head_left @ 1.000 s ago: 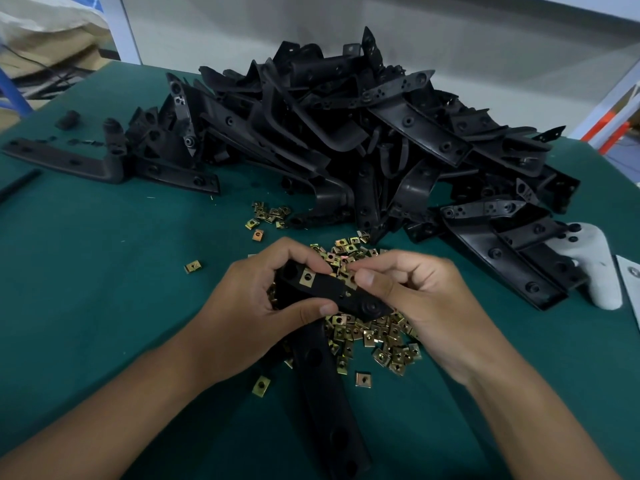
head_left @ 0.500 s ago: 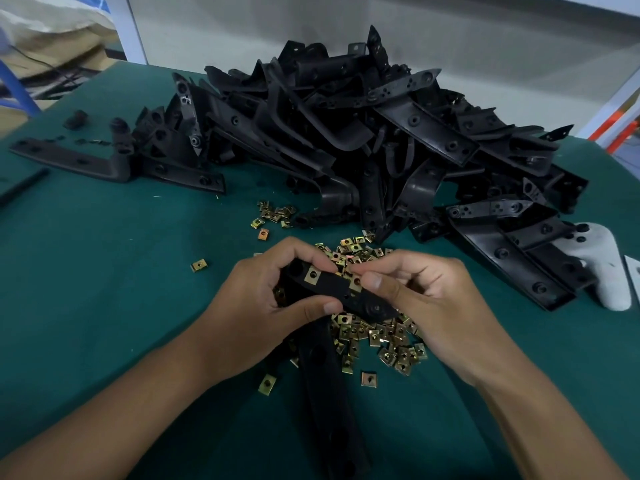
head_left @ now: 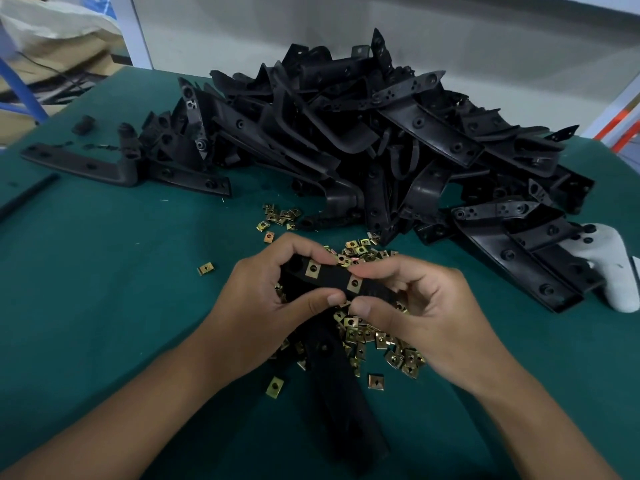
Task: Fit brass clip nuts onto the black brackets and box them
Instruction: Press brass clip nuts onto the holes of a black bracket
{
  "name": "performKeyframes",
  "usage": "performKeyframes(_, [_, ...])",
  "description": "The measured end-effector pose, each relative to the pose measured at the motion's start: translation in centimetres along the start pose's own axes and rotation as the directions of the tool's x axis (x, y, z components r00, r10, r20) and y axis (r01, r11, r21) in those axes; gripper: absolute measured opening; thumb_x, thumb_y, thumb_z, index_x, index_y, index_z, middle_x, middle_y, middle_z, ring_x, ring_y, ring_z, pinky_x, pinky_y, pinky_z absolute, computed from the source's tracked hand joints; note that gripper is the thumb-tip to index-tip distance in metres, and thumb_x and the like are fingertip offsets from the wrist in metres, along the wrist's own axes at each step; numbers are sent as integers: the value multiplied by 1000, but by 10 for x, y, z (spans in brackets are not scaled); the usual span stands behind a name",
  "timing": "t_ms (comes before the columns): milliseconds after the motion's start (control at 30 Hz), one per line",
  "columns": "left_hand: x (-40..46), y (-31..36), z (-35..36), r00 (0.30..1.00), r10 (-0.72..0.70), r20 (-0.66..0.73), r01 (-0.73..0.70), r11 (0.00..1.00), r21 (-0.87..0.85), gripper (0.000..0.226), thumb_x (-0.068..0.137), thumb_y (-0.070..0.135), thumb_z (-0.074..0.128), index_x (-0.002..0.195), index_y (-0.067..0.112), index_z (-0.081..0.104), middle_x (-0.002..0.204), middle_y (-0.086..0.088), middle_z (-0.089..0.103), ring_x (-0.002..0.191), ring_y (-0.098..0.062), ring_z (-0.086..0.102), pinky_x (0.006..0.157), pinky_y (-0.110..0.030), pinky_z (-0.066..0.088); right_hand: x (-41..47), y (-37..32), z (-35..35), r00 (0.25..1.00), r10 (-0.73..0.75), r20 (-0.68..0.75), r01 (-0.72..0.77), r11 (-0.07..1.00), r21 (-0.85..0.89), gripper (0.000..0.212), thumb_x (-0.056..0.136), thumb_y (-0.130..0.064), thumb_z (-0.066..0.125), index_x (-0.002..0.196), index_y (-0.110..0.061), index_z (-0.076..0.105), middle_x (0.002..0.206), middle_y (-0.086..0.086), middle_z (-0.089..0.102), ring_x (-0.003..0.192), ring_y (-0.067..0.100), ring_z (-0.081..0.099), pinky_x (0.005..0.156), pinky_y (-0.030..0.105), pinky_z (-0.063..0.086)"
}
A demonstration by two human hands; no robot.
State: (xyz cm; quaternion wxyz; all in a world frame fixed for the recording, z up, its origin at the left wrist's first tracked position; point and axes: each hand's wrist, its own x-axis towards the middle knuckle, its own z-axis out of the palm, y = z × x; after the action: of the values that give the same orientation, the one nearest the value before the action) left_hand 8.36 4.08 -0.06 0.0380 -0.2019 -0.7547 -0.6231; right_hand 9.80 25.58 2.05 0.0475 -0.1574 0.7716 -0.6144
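Green table carries piled black brackets and scattered brass nuts.

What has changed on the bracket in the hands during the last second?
The right hand has pushed a second clip nut down onto the held bracket, beside the first clip nut. The left hand still grips the bracket; the loose nuts and bracket pile are unchanged.
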Motion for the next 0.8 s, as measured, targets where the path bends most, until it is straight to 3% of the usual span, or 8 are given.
performKeyframes(67, [1, -2, 1, 1000, -5, -24, 4, 1000, -28, 28, 80, 54, 75, 104, 49, 61, 100, 19, 70, 89, -1, 69, 72, -12, 54, 1, 2, 4, 999, -11, -38, 11, 1000, 0, 36, 78, -44, 83, 112, -35, 74, 106, -2, 76, 93, 19, 73, 83, 33, 61])
performKeyframes(167, [1, -5, 0, 998, 2, -69, -4, 1000, -24, 31, 78, 55, 75, 105, 51, 60, 102, 19, 69, 95, -4, 67, 78, -14, 54, 2, 4, 4, 986, -55, -156, 48, 998, -47, 31, 78, -41, 82, 108, -36, 75, 92, -2, 76, 74, 22, 67, 73, 38, 59])
performKeyframes(300, [-1, -3, -1, 996, 27, -87, -27, 1000, 7, 25, 76, 51, 76, 99, 48, 66, 98, 15, 72, 91, -7, 69, 78, -15, 53, 1, -2, -5, 979, -81, -189, 45, 981, -187, 36, 75, -61, 77, 106, -44, 74, 83, 12, 70, 67, 30, 56, 67, 50, 53])
performKeyframes(333, [-2, 0, 0, 994, 31, -102, -31, 1000, 6, 24, 75, 51, 76, 98, 48, 67, 96, 15, 73, 90, -5, 69, 77, -14, 53, 0, -7, -7, 979, -106, -176, 60, 967, -246, 34, 77, -62, 75, 106, -44, 73, 82, 2, 70, 67, 21, 56, 66, 45, 52])
performKeyframes(433, [-4, 16, 7, 988, 53, -142, -53, 999, 10, 22, 72, 51, 75, 93, 51, 69, 90, 19, 72, 78, 5, 66, 67, -8, 51, -11, -28, -14, 963, -230, -142, 154, 899, -410, 25, 87, -49, 71, 109, -36, 71, 97, -25, 70, 87, -3, 64, 74, 10, 44])
performKeyframes(500, [-6, 30, 17, 986, 93, -138, -93, 996, 8, 22, 70, 50, 75, 91, 51, 69, 89, 22, 72, 74, 8, 65, 65, -8, 51, -28, -40, -22, 949, -268, -164, 166, 871, -463, 25, 90, -43, 70, 111, -30, 71, 104, -25, 69, 95, -4, 64, 78, 9, 44])
performKeyframes(600, [-8, 55, 47, 985, 161, -64, -163, 986, -22, 23, 72, 48, 74, 93, 54, 68, 92, 25, 72, 85, 4, 69, 68, -10, 53, -72, -56, -39, 916, -304, -263, 128, 841, -525, 23, 91, -41, 70, 111, -31, 69, 105, -20, 69, 97, 4, 66, 75, 24, 50])
performKeyframes(800, [-14, 104, 151, 933, 269, 238, -244, 961, -130, 25, 76, 52, 72, 100, 52, 65, 98, 28, 70, 91, 6, 67, 72, -7, 49, -199, -80, -76, 748, -323, -580, -103, 807, -582, 20, 93, -42, 68, 111, -36, 65, 104, -21, 68, 96, 8, 67, 82, 21, 49])
